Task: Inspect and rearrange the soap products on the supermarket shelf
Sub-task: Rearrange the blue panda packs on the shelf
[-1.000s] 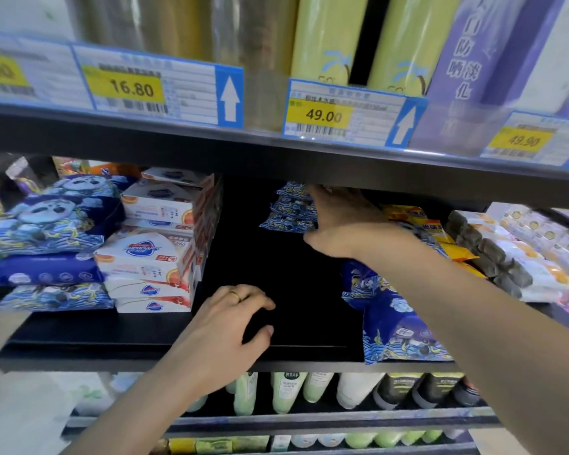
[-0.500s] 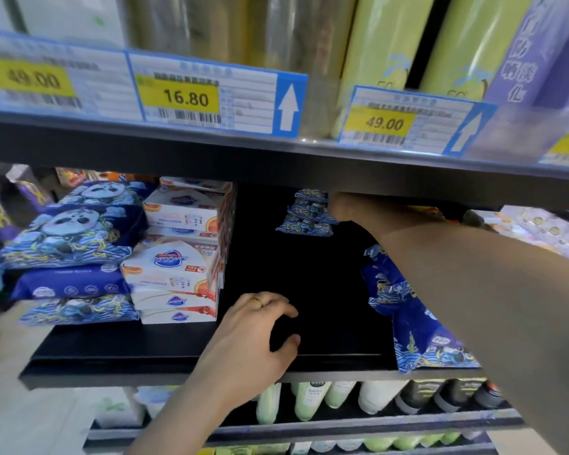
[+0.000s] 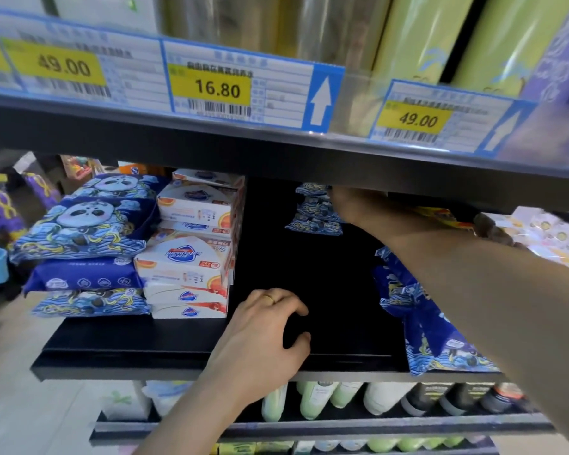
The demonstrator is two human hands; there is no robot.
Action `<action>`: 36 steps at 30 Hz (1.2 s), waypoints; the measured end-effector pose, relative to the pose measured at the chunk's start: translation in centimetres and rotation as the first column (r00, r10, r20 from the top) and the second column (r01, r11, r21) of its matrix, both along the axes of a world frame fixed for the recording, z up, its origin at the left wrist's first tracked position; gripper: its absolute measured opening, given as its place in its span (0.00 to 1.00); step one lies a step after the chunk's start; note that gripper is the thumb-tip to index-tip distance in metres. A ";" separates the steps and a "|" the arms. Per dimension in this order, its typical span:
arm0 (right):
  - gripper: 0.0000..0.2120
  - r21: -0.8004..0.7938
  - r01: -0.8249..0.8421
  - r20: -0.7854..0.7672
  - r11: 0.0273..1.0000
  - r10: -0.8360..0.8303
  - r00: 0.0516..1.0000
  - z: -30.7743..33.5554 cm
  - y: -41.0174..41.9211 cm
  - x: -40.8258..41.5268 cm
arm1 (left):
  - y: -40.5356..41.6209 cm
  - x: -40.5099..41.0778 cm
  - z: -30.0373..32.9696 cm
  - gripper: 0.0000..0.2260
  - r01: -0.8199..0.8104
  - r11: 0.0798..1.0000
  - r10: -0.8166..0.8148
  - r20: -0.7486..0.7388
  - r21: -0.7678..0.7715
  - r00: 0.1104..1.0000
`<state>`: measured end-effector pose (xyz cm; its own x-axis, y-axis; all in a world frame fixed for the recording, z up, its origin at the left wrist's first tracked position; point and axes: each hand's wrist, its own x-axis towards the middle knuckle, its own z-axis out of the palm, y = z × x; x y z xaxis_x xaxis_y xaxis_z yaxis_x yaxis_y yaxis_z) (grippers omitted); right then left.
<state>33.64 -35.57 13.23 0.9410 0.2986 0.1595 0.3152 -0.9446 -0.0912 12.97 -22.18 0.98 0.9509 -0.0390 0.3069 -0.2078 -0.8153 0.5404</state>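
- Nearest, the left hand (image 3: 260, 336) still rests on the front of the black shelf (image 3: 128, 343), fingers loosely curled on the bare board, holding nothing; a ring shows on one finger.
- Beside it to the left, the white soap boxes (image 3: 188, 257) sit stacked, with blue panda packs (image 3: 86, 231) piled further left.
- At the right edge, more blue packs (image 3: 434, 326) lie slumped under the reaching forearm.
- Farthest back, the right hand (image 3: 358, 208) has pushed deeper in the last second and now touches the small rear stack (image 3: 314, 211) at the back of the shelf. Its fingers are hidden under the upper shelf, so I cannot tell whether they pinch a pack.
- My guess: she is about to draw that rear stack forward into the bare middle gap.
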 end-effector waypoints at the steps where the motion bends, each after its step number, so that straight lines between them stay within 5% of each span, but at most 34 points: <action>1: 0.16 0.352 0.086 -0.140 0.932 -0.039 0.989 0.6 0.6 -1.0 | -0.1 0.0 -0.1 0.15 -0.003 1.000 0.003 0.002 0.003 1.000; 4: 0.17 0.026 -0.100 0.110 0.995 0.097 0.989 1.5 1.8 -4.8 | -0.2 -0.3 0.1 0.14 -0.013 1.000 0.013 -0.005 -0.003 1.000; 7: 0.22 -0.001 -0.133 0.131 0.991 0.132 0.983 0.9 1.2 -8.5 | -0.2 -0.4 0.5 0.12 -0.040 0.996 0.036 -0.050 -0.081 0.998; 9: 0.25 0.000 -0.138 0.153 0.990 0.137 0.979 0.3 0.4 -11.7 | 0.0 0.0 0.9 0.12 -0.090 0.960 0.062 -0.111 -0.264 0.992; 11: 0.28 0.044 -0.171 0.245 0.984 0.155 0.957 -1.2 -0.8 -14.6 | 0.1 0.7 1.5 0.15 -0.164 0.830 0.077 -0.181 -0.532 0.980; 14: 0.29 0.125 -0.207 0.329 0.970 0.157 0.931 -3.4 -1.9 -18.2 | -0.4 0.9 2.6 0.13 -0.274 0.473 0.061 -0.279 -0.837 0.958; 16: 0.30 0.148 -0.175 0.323 0.973 0.119 0.939 -4.8 -2.7 -19.5 | -1.1 -0.1 4.1 0.18 -0.358 0.264 0.002 -0.370 -0.896 0.929; 18: 0.34 0.141 -0.146 0.319 0.979 0.095 0.943 -5.5 -3.0 -20.8 | -1.7 -2.0 5.0 0.23 -0.347 0.193 -0.106 -0.372 -0.918 0.922; 21: 0.36 0.157 -0.178 0.327 0.971 0.119 0.938 -6.2 -3.0 -22.4 | -2.4 -3.5 5.6 0.23 -0.283 0.257 -0.191 -0.336 -0.924 0.922; 25: 0.37 0.290 -0.262 0.289 0.920 0.177 0.941 -6.8 -3.6 -23.0 | -1.9 -3.4 6.0 0.17 -0.289 0.379 -0.069 -0.338 -0.879 0.938; 29: 0.35 0.600 -0.329 0.222 0.729 0.243 0.944 -7.4 -5.4 -22.7 | -1.2 -3.5 5.9 0.10 -0.295 0.457 0.004 -0.330 -0.839 0.944; 36: 0.21 0.892 0.003 -0.066 0.451 0.125 0.990 -6.3 -6.0 -22.8 | -0.7 -4.0 4.9 0.09 -0.211 0.544 -0.016 -0.261 -0.812 0.965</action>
<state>10.87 -41.60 6.94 0.9549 0.1110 0.2755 0.2966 -0.3062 -0.9046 8.94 -22.86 5.90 0.9737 0.2209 -0.0566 0.0551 0.0129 0.9984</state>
